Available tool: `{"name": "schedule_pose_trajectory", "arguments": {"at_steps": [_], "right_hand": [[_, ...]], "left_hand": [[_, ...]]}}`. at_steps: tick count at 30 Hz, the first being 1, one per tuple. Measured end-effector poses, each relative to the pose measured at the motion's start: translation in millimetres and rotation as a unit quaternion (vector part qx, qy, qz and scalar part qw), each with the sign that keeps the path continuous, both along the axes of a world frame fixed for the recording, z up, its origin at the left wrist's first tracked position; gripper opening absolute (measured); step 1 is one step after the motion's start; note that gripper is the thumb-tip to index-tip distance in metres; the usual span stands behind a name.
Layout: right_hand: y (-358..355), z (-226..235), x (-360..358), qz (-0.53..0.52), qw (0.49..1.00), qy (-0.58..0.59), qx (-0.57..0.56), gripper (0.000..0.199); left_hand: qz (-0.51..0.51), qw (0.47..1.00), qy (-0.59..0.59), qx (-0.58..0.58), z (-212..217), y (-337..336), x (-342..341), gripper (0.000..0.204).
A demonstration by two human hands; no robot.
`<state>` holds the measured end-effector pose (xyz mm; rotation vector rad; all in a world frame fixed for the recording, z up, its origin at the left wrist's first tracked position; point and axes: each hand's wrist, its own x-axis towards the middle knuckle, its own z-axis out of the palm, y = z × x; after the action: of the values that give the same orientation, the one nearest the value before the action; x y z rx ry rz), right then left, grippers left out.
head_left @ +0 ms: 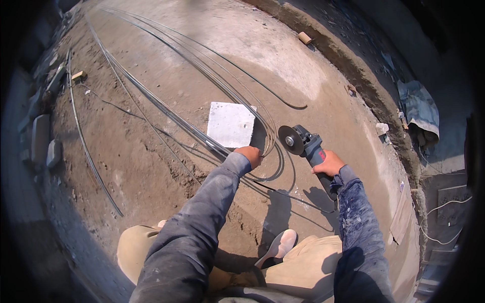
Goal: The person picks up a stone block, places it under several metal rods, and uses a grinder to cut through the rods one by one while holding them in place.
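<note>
My right hand (331,164) grips the dark body of an angle grinder (314,150), whose cutting disc (291,140) faces left toward the rods. Fingers curled, my left hand (250,155) closes on the bent steel rods (212,144) just below a white block (231,124); how many rods are in its grasp is hidden. The bundle runs from the far left, passes beside the block and loops back near my left hand. A gap separates the disc from the loop. The grinder's dark cord (288,194) seems to trail across the ground near my right forearm.
Another rod (90,151) lies apart on the dirt at left, near several grey stones (40,139). A rough trench edge (353,76) runs along the right, with a small tan cylinder (304,38) and a crumpled sack (419,108) nearby. My shoe (283,245) is planted close below.
</note>
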<state>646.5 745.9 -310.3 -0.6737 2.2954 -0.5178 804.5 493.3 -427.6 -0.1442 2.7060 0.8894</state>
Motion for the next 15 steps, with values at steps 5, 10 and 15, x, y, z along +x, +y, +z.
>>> {"name": "schedule_pose_trajectory", "arguments": {"at_steps": [5,10,15], "right_hand": [[-7.4,5.4,3.2,0.012,1.0,-0.003,0.012,0.048],[-12.3,8.8,7.1,0.027,0.999,0.006,0.015,0.048],[-11.1,5.5,6.6,0.023,1.0,0.001,0.02,0.044]], "left_hand": [[0.071,0.996,0.041,0.038,19.3,7.6,1.9,0.024],[0.049,0.999,0.012,-0.018,6.5,7.3,3.2,0.025],[0.065,0.995,0.072,-0.011,18.7,9.5,3.6,0.024]]}}
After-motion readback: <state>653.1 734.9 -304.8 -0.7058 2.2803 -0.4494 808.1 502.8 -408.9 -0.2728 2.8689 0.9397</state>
